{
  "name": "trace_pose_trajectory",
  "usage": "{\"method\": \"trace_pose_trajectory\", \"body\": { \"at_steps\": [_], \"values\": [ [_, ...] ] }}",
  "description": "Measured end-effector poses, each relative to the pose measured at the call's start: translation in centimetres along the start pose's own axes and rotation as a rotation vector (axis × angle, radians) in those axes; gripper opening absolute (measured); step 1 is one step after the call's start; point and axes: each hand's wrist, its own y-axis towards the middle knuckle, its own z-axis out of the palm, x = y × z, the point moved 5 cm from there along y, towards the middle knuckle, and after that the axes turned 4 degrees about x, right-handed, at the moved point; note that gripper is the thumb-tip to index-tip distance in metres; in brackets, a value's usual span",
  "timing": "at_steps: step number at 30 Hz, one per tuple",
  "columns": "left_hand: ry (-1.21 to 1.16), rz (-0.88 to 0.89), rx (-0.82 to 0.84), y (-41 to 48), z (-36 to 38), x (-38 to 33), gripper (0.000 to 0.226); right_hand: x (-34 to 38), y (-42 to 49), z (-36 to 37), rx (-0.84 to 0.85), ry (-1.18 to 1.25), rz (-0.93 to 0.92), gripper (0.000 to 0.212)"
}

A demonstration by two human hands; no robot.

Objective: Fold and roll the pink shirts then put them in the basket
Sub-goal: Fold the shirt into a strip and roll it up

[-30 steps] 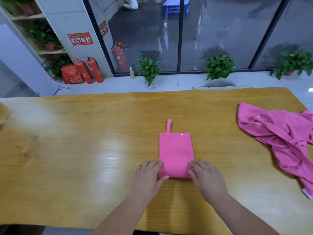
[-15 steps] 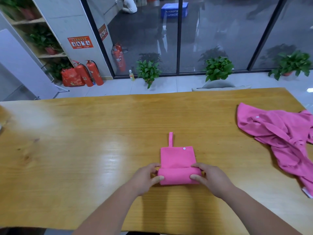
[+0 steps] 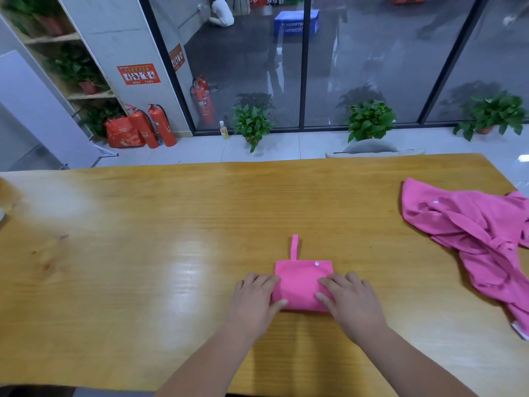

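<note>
A pink shirt lies folded into a narrow strip on the wooden table. Its near end is rolled up. A thin pink loop and a white snap button show at its far end. My left hand holds the left end of the roll, fingers on top and thumb against the near side. My right hand holds the right end the same way. A second pink shirt lies crumpled at the table's right edge, away from both hands.
A grey chair back stands behind the table's far edge. Beyond it are potted plants, a glass wall and red fire extinguishers on the floor. The table's left half is bare wood.
Both hands have rolled the near end of the folded shirt away from me. The flat part beyond the roll is shorter than a second ago. The crumpled shirt has not moved.
</note>
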Motion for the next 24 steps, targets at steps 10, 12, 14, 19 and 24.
{"method": "trace_pose_trajectory", "body": {
  "at_steps": [10,12,14,19,24],
  "values": [
    [-0.105,-0.026,0.110,0.6,-0.1,0.9,0.054,1.5,-1.6,-0.6,-0.118,0.051,-0.141,0.025],
    [-0.153,-0.073,0.116,0.9,-0.3,1.0,0.049,2.3,-2.1,-0.4,-0.149,0.053,-0.204,0.036],
    [-0.166,-0.130,0.115,1.2,-0.4,0.9,0.048,2.3,-2.4,-0.3,-0.122,0.066,-0.215,0.046],
    [-0.233,-0.305,0.049,2.1,-0.7,0.8,0.063,1.2,0.5,-0.8,0.141,0.091,-0.108,0.058],
    [-0.490,-0.456,-0.048,1.7,-0.4,0.6,0.073,0.8,3.3,-2.2,0.243,0.249,-0.002,0.058]
  ]
}}
